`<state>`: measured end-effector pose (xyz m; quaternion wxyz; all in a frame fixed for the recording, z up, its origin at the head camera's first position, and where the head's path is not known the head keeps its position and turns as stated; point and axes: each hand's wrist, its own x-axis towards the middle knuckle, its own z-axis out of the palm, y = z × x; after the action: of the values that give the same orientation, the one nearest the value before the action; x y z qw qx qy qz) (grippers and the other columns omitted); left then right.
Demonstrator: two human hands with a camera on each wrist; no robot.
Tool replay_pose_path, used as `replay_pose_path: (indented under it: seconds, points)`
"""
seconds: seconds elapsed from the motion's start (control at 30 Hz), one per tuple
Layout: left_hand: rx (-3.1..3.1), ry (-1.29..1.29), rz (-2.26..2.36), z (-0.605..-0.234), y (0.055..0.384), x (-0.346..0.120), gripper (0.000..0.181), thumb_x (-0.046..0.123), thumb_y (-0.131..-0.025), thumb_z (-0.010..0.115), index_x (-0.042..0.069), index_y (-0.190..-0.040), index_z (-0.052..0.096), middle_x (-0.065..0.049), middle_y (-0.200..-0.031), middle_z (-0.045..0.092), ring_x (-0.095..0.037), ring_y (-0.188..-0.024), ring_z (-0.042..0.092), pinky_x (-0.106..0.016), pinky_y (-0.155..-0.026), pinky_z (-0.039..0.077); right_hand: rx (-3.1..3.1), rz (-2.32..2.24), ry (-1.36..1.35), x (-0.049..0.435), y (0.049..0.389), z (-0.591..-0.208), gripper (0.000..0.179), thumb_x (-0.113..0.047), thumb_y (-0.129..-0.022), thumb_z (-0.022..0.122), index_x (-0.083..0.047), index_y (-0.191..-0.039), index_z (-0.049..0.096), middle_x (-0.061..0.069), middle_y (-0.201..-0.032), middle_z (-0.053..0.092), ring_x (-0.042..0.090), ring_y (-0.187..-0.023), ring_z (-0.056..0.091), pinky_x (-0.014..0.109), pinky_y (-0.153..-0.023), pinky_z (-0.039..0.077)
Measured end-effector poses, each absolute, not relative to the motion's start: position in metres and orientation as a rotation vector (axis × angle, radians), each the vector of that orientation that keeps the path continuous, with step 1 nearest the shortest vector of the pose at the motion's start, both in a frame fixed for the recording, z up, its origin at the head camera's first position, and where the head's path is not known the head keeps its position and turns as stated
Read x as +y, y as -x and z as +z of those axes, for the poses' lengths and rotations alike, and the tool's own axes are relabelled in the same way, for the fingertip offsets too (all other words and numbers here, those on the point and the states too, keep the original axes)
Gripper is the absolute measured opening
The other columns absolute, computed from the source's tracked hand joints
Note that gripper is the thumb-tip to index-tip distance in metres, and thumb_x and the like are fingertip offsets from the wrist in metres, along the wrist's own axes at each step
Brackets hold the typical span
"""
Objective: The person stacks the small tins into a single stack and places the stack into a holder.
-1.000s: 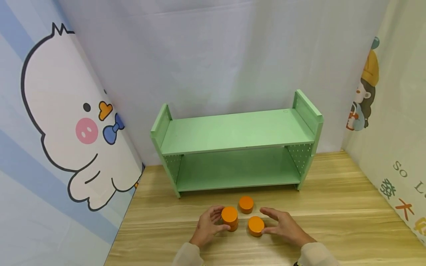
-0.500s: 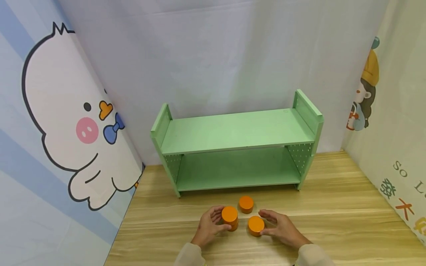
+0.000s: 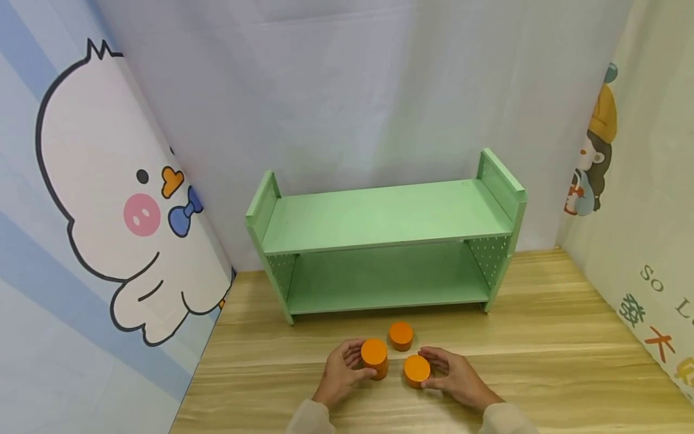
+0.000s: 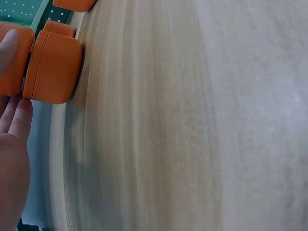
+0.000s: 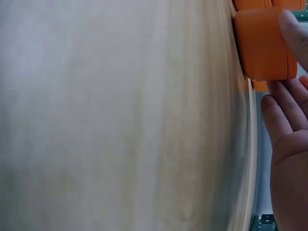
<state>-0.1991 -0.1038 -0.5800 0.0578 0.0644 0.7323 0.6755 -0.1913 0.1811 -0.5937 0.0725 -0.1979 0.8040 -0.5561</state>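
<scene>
orange stack (image 3: 375, 359) pinched in our left hand (image 3: 343, 372), we've closed our right hand (image 3: 455, 378) to pinch the nearer disc (image 3: 417, 369); both seem secured.

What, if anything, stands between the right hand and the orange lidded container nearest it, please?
Nothing visible does: the right hand curves around the orange lidded container from the right; the stack is left of it, the rear container behind.

The head camera looks forward-down onto the bench (image 3: 553, 337); close-set left and right wrist views share orange cylinders (image 3: 417, 369), upper left and right respectively.
</scene>
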Motion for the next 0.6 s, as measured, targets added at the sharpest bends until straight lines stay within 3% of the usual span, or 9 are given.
replay_pose_path:
  seconds: [0.6]
  points:
    - [2.205,-0.171,2.044,-0.5829,0.1994,-0.1058,0.058,-0.004,-0.074,0.085,-0.009,-0.125,0.059,-0.023,-0.128,0.062,-0.037,-0.120,0.059,-0.036,-0.100,0.053,2.409,-1.743,0.558,0.1773,0.1927,-0.5859,0.067,-0.006,-0.080,0.083,0.015,-0.134,0.050,0.031,-0.132,0.057,0.043,-0.118,0.058,0.041,-0.100,0.051]
